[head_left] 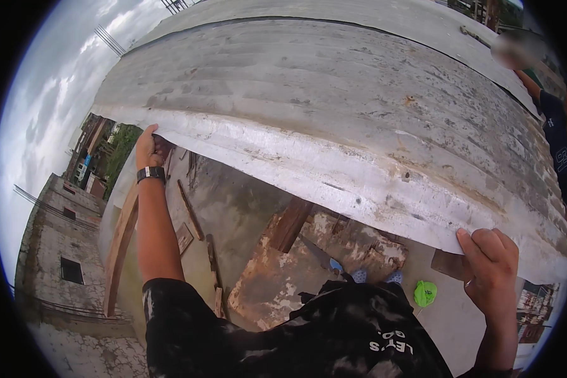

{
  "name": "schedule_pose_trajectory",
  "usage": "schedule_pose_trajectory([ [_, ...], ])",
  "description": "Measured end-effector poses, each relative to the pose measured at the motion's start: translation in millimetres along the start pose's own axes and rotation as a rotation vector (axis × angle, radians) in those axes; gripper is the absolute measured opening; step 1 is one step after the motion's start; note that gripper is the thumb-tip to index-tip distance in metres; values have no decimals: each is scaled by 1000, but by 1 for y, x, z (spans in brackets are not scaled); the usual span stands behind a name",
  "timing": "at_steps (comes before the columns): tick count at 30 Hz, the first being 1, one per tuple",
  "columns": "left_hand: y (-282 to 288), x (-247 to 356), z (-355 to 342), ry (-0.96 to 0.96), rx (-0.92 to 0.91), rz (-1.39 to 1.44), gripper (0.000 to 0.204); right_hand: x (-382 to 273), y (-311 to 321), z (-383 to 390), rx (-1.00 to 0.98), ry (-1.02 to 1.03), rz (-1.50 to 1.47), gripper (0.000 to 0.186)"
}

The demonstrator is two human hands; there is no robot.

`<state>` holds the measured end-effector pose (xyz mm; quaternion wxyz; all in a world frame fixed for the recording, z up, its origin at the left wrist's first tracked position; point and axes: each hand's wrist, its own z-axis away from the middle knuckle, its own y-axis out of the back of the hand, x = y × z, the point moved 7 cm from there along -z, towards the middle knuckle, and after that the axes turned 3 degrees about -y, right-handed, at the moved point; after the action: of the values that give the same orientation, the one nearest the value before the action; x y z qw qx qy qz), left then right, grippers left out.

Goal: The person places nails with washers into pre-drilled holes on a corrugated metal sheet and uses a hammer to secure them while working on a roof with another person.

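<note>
A large grey corrugated roofing sheet slopes up and away in front of me, weathered and stained, with a whitish near edge. My left hand, with a watch on its wrist, is closed on that edge toward the left end, fingers curled beneath it. Farther right and nearer to me, my right hand grips the same edge, its thumb on top and the other fingers folded. The underside of the sheet and part of the left fingers are hidden.
At the far right another person in a dark shirt stands beside the sheet. Below me lie a worn board, what looks like a handsaw, wood strips and a green plastic bag. Left stands a wooden beam, beyond it a concrete building.
</note>
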<state>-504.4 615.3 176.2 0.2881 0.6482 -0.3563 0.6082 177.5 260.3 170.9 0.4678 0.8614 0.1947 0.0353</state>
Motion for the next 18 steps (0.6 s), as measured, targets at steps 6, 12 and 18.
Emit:
schedule_pose_trajectory([
  [6, -22, -19, 7, 7, -3, 99, 33, 6, -2, 2, -4, 62, -10, 54],
  [12, -37, 12, 11, 2, -16, 48, 27, 12, 3, -8, -99, 7, -29, 50],
  [18, -29, -11, 0, 77, -124, 40, 28, 16, -4, -8, -51, 34, -75, 44],
])
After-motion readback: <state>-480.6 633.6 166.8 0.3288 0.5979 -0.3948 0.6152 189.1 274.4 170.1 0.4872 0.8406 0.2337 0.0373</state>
